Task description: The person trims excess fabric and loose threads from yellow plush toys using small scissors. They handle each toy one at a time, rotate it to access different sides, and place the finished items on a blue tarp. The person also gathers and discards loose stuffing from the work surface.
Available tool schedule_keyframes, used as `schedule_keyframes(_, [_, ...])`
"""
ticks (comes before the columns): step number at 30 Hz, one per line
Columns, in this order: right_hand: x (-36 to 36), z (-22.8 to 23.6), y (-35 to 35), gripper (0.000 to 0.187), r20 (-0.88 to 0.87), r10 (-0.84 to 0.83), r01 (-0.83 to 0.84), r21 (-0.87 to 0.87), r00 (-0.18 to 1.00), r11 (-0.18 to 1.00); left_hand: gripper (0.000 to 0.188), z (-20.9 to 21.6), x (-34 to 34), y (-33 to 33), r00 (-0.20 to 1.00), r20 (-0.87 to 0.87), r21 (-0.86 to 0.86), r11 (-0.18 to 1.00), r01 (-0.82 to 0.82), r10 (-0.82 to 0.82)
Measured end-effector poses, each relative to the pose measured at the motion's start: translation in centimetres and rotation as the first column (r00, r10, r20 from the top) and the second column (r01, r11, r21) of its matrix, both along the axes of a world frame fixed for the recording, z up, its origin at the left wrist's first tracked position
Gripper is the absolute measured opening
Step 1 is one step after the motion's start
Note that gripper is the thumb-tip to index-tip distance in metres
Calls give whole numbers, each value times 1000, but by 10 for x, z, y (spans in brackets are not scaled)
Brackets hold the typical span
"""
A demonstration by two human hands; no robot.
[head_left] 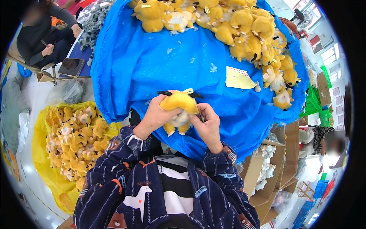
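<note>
A small yellow plush toy (179,102) with black horns, a pale loop on top and a whitish belly is held up over the near edge of a blue sheet (167,65). My left hand (159,116) is closed round its left side, thumb across the front. At the toy's right side, my right hand (207,124) pinches the edge of the plush between thumb and fingers. Whether a needle or thread is in that pinch is too small to make out. White stuffing shows at the toy's front between my hands.
Many similar plush toys (244,26) are heaped along the sheet's far and right side, near a pale yellow card (239,78). A yellow sack (42,126) full of toys stands at lower left. Cardboard boxes (291,152) stand at right. A seated person (42,34) and a phone (71,67) are at upper left.
</note>
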State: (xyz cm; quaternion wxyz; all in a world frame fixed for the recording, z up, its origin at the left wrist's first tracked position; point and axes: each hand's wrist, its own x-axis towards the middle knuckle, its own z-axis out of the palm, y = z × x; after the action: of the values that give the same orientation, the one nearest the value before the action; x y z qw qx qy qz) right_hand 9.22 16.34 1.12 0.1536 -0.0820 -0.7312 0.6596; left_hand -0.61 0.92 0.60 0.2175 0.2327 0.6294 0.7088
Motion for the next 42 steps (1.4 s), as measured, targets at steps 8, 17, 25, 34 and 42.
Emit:
schedule_keyframes(8, [8,-5,-10,20,-25,67,-63,137,997,989,27,-11,2,8,948,-305,-246,954,-173,94])
schedule_keyframes(17, [10,-2,-1,12,-49,88,-92,-102,995,990,31,-29,-14,1,997,-72,-106,994,3,-11])
schedule_keyframes(25, [3,-4,24,18,-50,-13,-9,-427,999,904,40,-23,0,-4,987,81,71,988,134,-139])
schedule_keyframes(34, [3,-10,29,14,-73,20,-60,-610,997,790,31,-7,5,1,999,-23,-27,999,36,-36])
schedule_keyframes(42, [-4,-9,20,11,-46,-236,225,-168,971,960,30,-32,-8,-10,983,181,157,986,-53,24])
